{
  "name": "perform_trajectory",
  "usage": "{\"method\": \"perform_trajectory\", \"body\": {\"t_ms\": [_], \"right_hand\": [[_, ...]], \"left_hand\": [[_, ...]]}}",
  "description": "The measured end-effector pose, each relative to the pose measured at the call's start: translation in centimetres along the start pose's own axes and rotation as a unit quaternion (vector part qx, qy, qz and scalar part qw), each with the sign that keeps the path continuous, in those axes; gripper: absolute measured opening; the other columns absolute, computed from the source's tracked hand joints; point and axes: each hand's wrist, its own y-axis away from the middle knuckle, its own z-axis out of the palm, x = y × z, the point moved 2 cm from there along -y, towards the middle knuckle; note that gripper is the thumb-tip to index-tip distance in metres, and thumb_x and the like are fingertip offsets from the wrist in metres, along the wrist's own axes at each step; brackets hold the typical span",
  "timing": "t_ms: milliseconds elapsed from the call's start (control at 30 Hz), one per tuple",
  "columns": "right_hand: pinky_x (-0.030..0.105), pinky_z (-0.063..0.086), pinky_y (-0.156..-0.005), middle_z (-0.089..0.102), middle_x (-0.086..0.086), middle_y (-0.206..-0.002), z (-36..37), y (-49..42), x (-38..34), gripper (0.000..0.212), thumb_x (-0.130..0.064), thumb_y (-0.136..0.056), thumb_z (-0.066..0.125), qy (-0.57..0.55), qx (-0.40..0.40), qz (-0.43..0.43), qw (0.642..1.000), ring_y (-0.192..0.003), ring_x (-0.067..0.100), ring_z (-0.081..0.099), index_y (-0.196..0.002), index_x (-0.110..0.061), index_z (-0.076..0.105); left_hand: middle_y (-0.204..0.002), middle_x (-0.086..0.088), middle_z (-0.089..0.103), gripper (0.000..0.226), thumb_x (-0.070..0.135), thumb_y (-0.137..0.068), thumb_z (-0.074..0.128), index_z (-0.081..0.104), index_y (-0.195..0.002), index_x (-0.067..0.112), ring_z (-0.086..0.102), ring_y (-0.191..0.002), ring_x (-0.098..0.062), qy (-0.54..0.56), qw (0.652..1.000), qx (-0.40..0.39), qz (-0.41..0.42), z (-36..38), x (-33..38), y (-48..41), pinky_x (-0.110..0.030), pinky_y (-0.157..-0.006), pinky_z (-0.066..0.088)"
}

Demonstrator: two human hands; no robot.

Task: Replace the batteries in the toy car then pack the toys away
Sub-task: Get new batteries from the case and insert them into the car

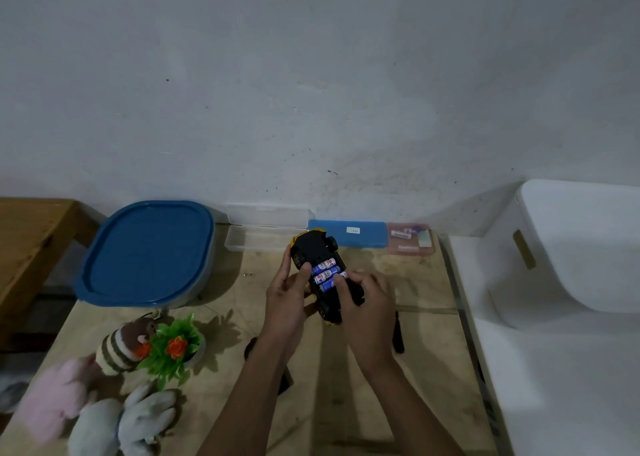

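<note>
Now the upturned toy car (313, 247) points away — left hand (287, 296) gripping its left side, right hand (369, 303) curled over its right, fingertip on the crosswise batteries (325, 275).

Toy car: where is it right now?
Head view, centre: the toy car is underside-up, batteries showing, held between the left hand and right hand over the wooden table, just in front of the blue case by the wall.

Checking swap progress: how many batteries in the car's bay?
3, side by side in the upturned car: far battery, middle battery, near battery, partly under the right hand. The left hand holds the car. More could be hidden under fingers.
</note>
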Motion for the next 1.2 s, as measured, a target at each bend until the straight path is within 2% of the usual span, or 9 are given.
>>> {"method": "perform_trajectory", "body": {"t_ms": [133, 367, 567, 700, 800, 933, 1000, 1100, 1200], "right_hand": [[-0.003, 0.036, -0.073, 0.064, -0.006, -0.104, -0.6, 0.7, -0.3, 0.020, -0.032, -0.094, 0.060, 0.013, -0.028, -0.011, 0.999, -0.087, -0.011, 0.048, -0.105, -0.019, 0.070], [0.010, 0.041, -0.069, 0.059, -0.006, -0.106, -1.4, 1.2, -0.2, 0.026, -0.038, -0.096, 0.056, 0.078, -0.094, -0.068, 0.990, -0.090, 0.003, 0.053, -0.113, -0.024, 0.069], [0.014, 0.050, -0.071, 0.060, -0.014, -0.111, -2.9, 0.0, -0.1, 0.035, -0.036, -0.088, 0.069, -0.204, -0.197, 0.215, 0.934, -0.095, -0.002, 0.060, -0.116, -0.023, 0.052], [0.005, 0.041, -0.047, 0.071, -0.006, -0.095, -3.6, -0.2, -0.5, 0.023, -0.033, -0.096, 0.058, -0.223, -0.284, 0.236, 0.902, -0.062, -0.010, 0.063, -0.112, -0.019, 0.066], [0.006, 0.042, -0.048, 0.070, -0.009, -0.093, -3.8, -0.4, -0.8, 0.024, -0.035, -0.096, 0.056, -0.205, -0.306, 0.233, 0.900, -0.061, -0.013, 0.062, -0.113, -0.022, 0.066], [0.024, 0.050, -0.085, 0.070, -0.012, -0.106, -4.4, -2.0, 1.0, 0.026, -0.043, -0.094, 0.057, -0.123, -0.310, 0.165, 0.928, -0.096, 0.005, 0.065, -0.113, -0.028, 0.067], [0.030, 0.048, -0.087, 0.066, -0.008, -0.114, -4.8, -3.2, 3.6, 0.031, -0.045, -0.092, 0.057, 0.056, -0.269, 0.097, 0.957, -0.104, 0.013, 0.060, -0.117, -0.028, 0.065], [0.037, 0.039, -0.093, 0.057, -0.001, -0.121, -4.7, -3.8, 6.8, 0.048, -0.055, -0.083, 0.060, 0.344, -0.278, -0.035, 0.896, -0.113, 0.021, 0.049, -0.123, -0.029, 0.062], [0.038, 0.034, -0.095, 0.047, 0.001, -0.126, -4.3, -3.8, 8.4, 0.064, -0.066, -0.073, 0.065, 0.425, -0.301, -0.080, 0.850, -0.118, 0.022, 0.041, -0.124, -0.028, 0.061]], "left_hand": [[-0.095, 0.009, 0.077, 0.052, 0.016, -0.099, 0.056, 0.045, -0.140, 0.047, 0.071, -0.085, -0.018, -0.013, 1.000, 0.008, 0.020, 0.1, 0.2, 0.6, -0.040, -0.072, 0.059], [-0.104, 0.002, 0.075, 0.052, 0.015, -0.098, 0.057, 0.047, -0.140, 0.045, 0.073, -0.088, -0.018, -0.033, 0.999, -0.002, 0.032, 0.1, 0.5, 1.7, -0.041, -0.074, 0.060], [-0.109, -0.008, 0.075, 0.055, 0.019, -0.097, 0.058, 0.041, -0.145, 0.041, 0.069, -0.102, -0.028, -0.056, 0.998, -0.029, 0.023, -0.2, 1.2, 2.2, -0.048, -0.083, 0.060], [-0.107, -0.006, 0.075, 0.056, 0.018, -0.097, 0.058, 0.040, -0.146, 0.041, 0.069, -0.096, -0.026, -0.055, 0.997, -0.042, 0.017, -0.3, 1.3, 2.4, -0.048, -0.081, 0.060], [-0.106, -0.005, 0.076, 0.056, 0.018, -0.098, 0.058, 0.040, -0.146, 0.041, 0.069, -0.100, -0.028, -0.056, 0.997, -0.042, 0.011, -0.4, 1.1, 2.3, -0.047, -0.080, 0.060], [-0.105, -0.001, 0.076, 0.055, 0.017, -0.098, 0.057, 0.042, -0.146, 0.041, 0.070, -0.093, -0.026, -0.050, 0.998, -0.031, 0.000, -0.8, 0.9, 2.0, -0.041, -0.071, 0.060], [-0.102, 0.000, 0.076, 0.055, 0.016, -0.098, 0.056, 0.042, -0.146, 0.040, 0.069, -0.091, -0.025, -0.046, 0.999, -0.028, -0.006, -1.0, 0.9, 1.8, -0.041, -0.070, 0.059], [-0.099, 0.003, 0.076, 0.055, 0.016, -0.098, 0.056, 0.042, -0.146, 0.040, 0.068, -0.090, -0.025, -0.040, 0.999, -0.031, -0.009, -1.3, 1.1, 1.4, -0.040, -0.069, 0.059], [-0.092, 0.007, 0.078, 0.057, 0.016, -0.099, 0.055, 0.039, -0.148, 0.038, 0.067, -0.092, -0.026, -0.041, 0.998, -0.039, -0.007, -1.4, 1.3, 1.1, -0.043, -0.076, 0.059]]}}
